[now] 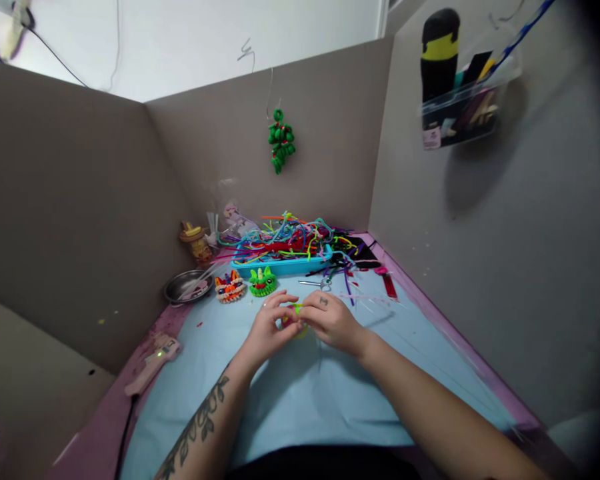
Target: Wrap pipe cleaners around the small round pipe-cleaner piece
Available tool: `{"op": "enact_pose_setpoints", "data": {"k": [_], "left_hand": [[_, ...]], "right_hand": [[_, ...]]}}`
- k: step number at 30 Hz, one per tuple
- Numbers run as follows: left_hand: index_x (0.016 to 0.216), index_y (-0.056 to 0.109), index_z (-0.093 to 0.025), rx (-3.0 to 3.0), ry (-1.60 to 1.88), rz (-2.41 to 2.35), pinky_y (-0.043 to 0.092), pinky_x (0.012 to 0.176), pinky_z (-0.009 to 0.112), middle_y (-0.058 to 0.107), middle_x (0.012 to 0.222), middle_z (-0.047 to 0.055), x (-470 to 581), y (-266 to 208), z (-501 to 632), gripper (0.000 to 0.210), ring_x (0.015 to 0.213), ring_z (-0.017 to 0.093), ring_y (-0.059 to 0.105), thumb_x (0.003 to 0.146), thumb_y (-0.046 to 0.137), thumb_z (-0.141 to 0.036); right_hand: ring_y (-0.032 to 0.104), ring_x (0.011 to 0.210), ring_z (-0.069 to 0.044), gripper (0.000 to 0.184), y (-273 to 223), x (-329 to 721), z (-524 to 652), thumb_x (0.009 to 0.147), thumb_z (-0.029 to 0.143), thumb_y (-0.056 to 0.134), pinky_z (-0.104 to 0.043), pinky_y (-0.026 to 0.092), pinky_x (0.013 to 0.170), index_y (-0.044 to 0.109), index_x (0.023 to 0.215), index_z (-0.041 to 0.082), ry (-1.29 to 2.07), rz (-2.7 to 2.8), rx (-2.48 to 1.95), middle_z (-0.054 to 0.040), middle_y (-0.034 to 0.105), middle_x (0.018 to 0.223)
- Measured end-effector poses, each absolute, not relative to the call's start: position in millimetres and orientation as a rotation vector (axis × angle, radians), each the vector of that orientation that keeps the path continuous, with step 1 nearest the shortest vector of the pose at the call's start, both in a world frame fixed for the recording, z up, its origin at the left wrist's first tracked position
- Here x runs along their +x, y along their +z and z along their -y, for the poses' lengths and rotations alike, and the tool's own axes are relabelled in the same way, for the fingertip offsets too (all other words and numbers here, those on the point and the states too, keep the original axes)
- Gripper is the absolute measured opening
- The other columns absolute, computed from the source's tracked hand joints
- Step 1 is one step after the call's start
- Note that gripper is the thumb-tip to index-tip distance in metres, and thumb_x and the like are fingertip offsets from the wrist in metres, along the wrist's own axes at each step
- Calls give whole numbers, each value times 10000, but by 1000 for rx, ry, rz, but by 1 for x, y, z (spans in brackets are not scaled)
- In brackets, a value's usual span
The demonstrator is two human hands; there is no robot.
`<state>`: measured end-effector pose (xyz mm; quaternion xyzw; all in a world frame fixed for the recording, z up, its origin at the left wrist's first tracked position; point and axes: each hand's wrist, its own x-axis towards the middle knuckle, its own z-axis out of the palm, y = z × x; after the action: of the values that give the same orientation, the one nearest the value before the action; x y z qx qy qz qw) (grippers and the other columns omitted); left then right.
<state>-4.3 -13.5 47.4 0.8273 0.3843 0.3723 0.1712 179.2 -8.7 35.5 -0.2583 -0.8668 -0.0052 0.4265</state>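
Both hands meet over the middle of the blue cloth around a small yellow-green and pink fuzzy craft piece (300,327), which looks made of pipe cleaners. My left hand (275,327) grips its left side, with thumb and fingers curled. From the other side my right hand (333,320) pinches its upper edge. Fingers cover much of the piece, so its full shape is hidden. Just beyond my left hand stand a green animal-head figure (263,283) and an orange and white one (229,287). Scissors (316,284) lie beyond my right hand.
A blue tray (280,268) heaped with colourful pipe cleaners stands at the back. To the left are a metal bowl (187,287) and a pink corded glue gun (153,367). Grey partitions (280,87) enclose the table. A green ornament (281,140) and a clear bin (460,113) hang there.
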Motion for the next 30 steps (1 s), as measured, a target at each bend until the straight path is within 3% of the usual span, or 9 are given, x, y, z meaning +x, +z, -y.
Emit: {"op": "enact_pose_setpoints", "data": {"k": [8,12,16,23,30], "left_hand": [[709,637,-235,2679,1276,-1340,279,938,480,665,961,32,12,42,23,100,1110,264,482,730,584,-153],[736,638,-232,2646,1352,-1395,285,934,479,667,972,32,13,36,25,91,1087,259,498,747,579,-164],[790,660,-235,2521,1250,-1327,344,933,474,623,1093,65,6,34,22,77,1161,266,441,747,596,-228],[810,686,-208,2385,849,-1070,291,999,518,461,1322,107,-12,52,23,130,1286,292,301,769,577,-264],[722,653,-184,2376,762,-1021,260,1023,482,507,1281,110,-15,65,25,133,1290,270,301,762,593,-295]], "right_hand": [[497,695,-153,126,36,172,15,775,112,481,-264,397,637,526,684,187,164,2058,-942,-24,536,687],[501,732,-158,125,35,171,13,794,114,474,-271,405,665,552,728,185,134,2069,-946,-35,554,730],[481,785,-172,163,38,177,12,820,130,460,-292,399,683,608,842,197,-88,2202,-773,-50,573,790],[490,838,-171,216,40,180,16,864,202,452,-322,394,748,619,985,265,-251,2244,-605,-35,586,835],[492,824,-168,156,38,177,18,856,204,478,-310,378,736,632,867,228,-291,2185,-546,-31,581,814]]}}
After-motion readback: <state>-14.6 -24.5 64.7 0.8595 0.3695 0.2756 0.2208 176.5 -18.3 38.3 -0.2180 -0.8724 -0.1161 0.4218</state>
